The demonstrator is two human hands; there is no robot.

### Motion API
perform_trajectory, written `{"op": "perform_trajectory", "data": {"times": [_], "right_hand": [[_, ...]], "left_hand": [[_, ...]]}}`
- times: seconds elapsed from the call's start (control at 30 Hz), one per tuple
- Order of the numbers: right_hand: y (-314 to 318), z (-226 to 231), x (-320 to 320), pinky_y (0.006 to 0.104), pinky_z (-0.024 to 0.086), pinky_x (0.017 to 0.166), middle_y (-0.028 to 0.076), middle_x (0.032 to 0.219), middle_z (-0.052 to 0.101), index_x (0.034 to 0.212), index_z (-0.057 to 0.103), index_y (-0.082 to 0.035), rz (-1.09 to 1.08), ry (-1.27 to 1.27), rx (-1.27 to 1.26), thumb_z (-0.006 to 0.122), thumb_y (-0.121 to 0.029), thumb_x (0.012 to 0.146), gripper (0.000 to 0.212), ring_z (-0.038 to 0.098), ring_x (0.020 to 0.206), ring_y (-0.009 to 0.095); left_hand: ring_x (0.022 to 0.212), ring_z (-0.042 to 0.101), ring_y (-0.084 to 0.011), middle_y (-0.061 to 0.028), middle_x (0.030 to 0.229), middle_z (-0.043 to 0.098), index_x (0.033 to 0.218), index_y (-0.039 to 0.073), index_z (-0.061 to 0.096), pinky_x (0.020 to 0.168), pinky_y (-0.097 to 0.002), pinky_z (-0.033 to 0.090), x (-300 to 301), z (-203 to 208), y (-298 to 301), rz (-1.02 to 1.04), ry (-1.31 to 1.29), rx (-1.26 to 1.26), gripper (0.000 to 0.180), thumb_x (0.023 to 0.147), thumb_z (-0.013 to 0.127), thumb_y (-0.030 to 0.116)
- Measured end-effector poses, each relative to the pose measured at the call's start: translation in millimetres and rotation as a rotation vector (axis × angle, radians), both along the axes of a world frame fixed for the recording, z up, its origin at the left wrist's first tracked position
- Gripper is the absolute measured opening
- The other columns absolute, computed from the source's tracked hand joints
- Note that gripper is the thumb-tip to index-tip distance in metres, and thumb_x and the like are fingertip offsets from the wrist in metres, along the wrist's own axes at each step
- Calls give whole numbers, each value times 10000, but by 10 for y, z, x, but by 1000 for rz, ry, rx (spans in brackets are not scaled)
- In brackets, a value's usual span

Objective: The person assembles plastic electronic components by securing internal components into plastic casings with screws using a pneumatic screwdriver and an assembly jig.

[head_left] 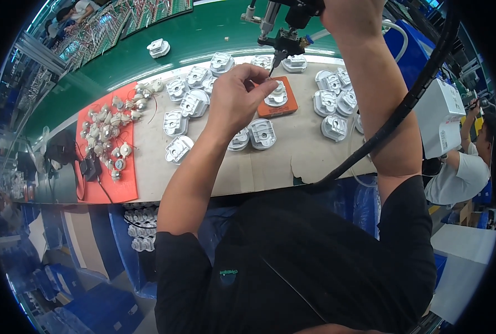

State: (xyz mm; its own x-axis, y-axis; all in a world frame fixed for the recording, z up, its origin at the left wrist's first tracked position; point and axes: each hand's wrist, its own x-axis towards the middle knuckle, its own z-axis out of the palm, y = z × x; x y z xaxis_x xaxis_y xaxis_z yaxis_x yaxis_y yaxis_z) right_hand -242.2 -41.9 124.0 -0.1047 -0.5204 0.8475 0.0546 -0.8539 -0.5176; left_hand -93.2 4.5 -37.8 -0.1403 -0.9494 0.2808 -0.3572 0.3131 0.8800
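Note:
A white round plastic housing [276,96] rests on an orange block [284,106] on the bench. The thin tip of a mounted power screwdriver [281,47] points down just above it. My left hand [239,92] is beside the housing, thumb and forefinger pinched close to the tip; whatever sits between them is too small to make out. At the top edge my right hand [352,15] is closed against the black upper body of the screwdriver, its fingers partly cut off by the frame.
Several white housings [176,123] stand left of the block, with more housings [334,127] to its right. Small wired parts [104,131] lie on a red mat [126,186]. A black cable [390,119] crosses by my right arm. Another person [457,175] sits at the right.

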Motion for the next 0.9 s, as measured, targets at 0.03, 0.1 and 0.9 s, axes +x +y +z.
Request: {"op": "perform_trajectory", "data": {"times": [0.03,0.1,0.9], "right_hand": [[-4,-9,-5,221,384,590,-59,790,523,1005,581,-85,-8,2,12,702,-450,981,385,465,666,49],[-44,-28,-15,218,388,593,-57,786,526,1001,580,-85,-19,8,8,706,-462,974,397,466,661,48],[-642,-267,-859,291,548,921,128,1107,719,1288,585,45,-365,252,86,739,-214,963,443,692,1029,174]], "left_hand": [[701,610,-78,-22,803,706,992,-5,725,645,-246,494,3,-10,-5,-5,4,-7,248,888,818,200],[701,615,-78,-24,799,707,986,-5,725,645,-243,496,-2,-39,-49,-14,11,-8,240,893,815,197],[1076,680,-390,-248,1171,693,1204,3,682,923,-454,541,529,-17,-2196,184,-493,-302,487,931,695,407]]}}
